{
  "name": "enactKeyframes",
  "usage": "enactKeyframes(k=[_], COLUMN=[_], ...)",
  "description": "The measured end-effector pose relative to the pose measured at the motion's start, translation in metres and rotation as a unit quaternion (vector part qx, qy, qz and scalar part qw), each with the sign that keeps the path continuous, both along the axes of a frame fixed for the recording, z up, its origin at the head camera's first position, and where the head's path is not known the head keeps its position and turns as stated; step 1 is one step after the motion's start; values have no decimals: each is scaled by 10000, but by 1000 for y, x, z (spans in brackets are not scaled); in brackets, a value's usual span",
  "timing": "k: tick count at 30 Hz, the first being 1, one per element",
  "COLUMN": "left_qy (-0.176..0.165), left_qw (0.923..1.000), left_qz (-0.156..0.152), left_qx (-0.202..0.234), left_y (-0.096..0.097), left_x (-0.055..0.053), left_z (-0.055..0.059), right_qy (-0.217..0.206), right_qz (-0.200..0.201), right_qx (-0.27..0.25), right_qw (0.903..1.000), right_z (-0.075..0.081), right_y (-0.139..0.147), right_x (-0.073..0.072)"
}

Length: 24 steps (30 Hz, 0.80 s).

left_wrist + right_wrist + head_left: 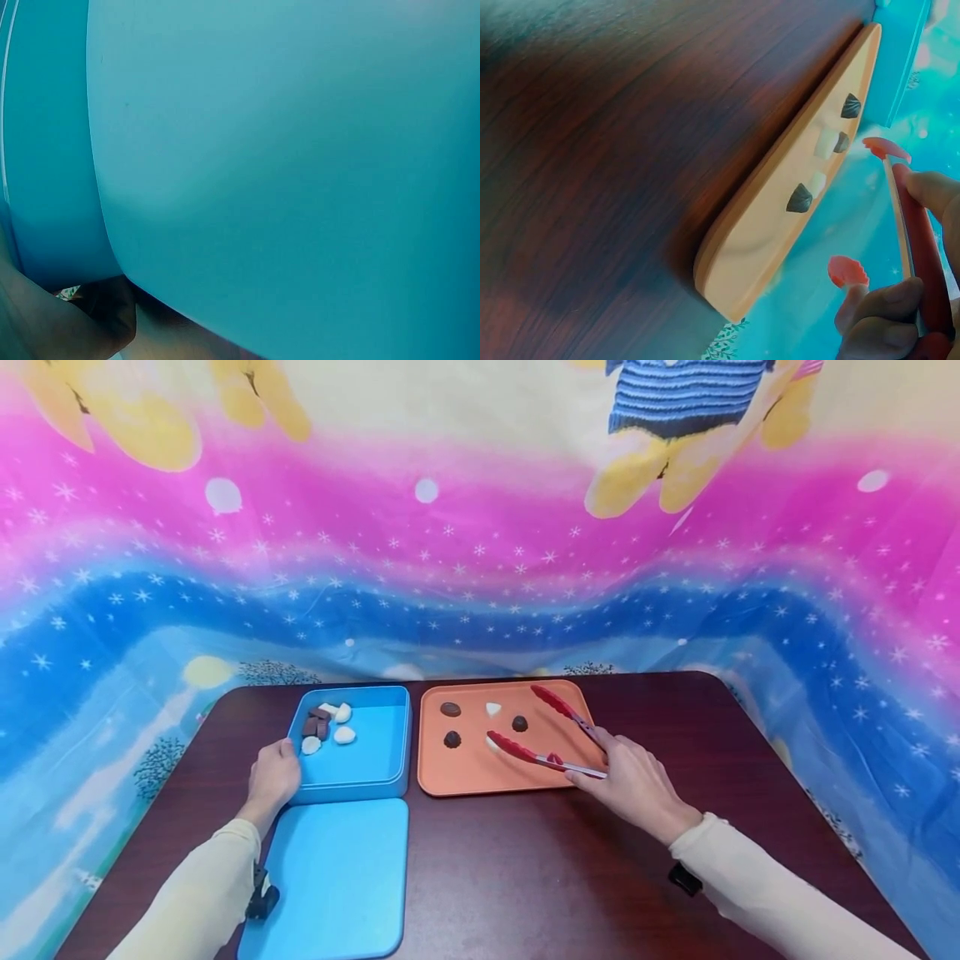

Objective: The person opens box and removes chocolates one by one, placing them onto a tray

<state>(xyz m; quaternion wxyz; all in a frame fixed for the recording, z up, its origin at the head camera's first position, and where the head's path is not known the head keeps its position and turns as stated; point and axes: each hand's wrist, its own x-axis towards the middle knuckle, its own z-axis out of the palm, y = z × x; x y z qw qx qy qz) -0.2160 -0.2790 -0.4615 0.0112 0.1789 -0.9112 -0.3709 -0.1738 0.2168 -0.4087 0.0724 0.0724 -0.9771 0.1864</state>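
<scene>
My left hand (273, 777) grips the left wall of a blue box (386, 760), its thumb at the rim. Inside lie several white and brown chocolates (322, 724), bunched toward the left side. With my right hand (637, 781) I hold a pair of red-tipped tongs (551, 760), their arms spread apart over the orange tray (465, 777). The near tong tip overlaps a white chocolate (491, 744) in the head view. Also on the tray are an oval dark chocolate (450, 709), a white one (492, 709) and two round dark ones (799, 199).
A blue lid (330, 877) lies flat in front of the box, under my left forearm. Everything stands on a dark wooden table (510, 877). A printed cloth (465, 543) hangs behind and around the table's edges.
</scene>
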Motion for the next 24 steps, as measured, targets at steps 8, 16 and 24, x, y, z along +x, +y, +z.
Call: enactKeyframes(k=[8,16,24], left_qy=[8,14,59], left_qw=[10000,10000,10000], left_qz=[-4,33,-57], left_qx=[-18,-47,-16], left_y=[-2,-4,-2], left_x=[-1,0,0], left_z=[-2,-3,-2], right_qy=[-214,-233,-203], right_qz=[-55,-12,20], right_qx=[-462,-554,-702], right_qw=[9987,9982,9973], right_z=[1,1,0], right_y=[-8,-19,-26], right_x=[-2,-3,-2])
